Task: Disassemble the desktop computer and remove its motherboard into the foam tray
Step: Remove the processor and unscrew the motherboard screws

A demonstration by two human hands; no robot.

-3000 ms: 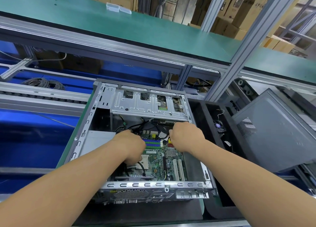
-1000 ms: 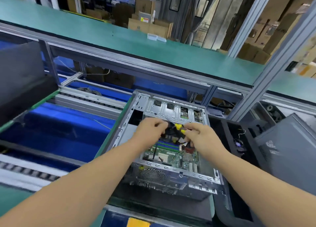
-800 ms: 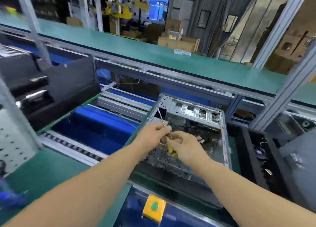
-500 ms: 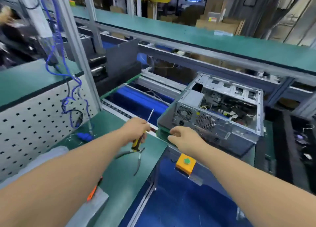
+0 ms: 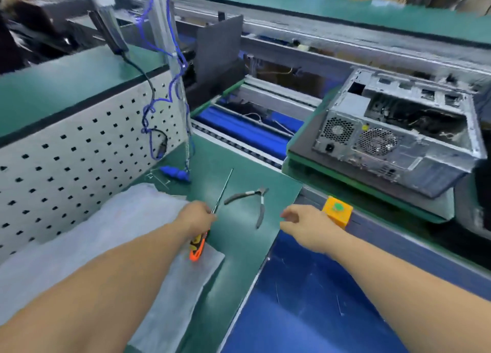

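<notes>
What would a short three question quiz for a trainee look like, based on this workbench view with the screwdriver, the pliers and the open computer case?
1. True or false: the left hand grips the screwdriver.
2. What lies on the green mat between the two hands? A) pliers B) a hammer C) a tape roll
3. Fill in: the yellow box with the green button sits just beyond the ___ hand.

Key
1. True: it holds the screwdriver near the orange handle, shaft pointing away.
2. A: the pliers lie there untouched, handles spread.
3. Right: the right hand hangs relaxed and holds nothing. The computer case rests farther off, open.
</notes>
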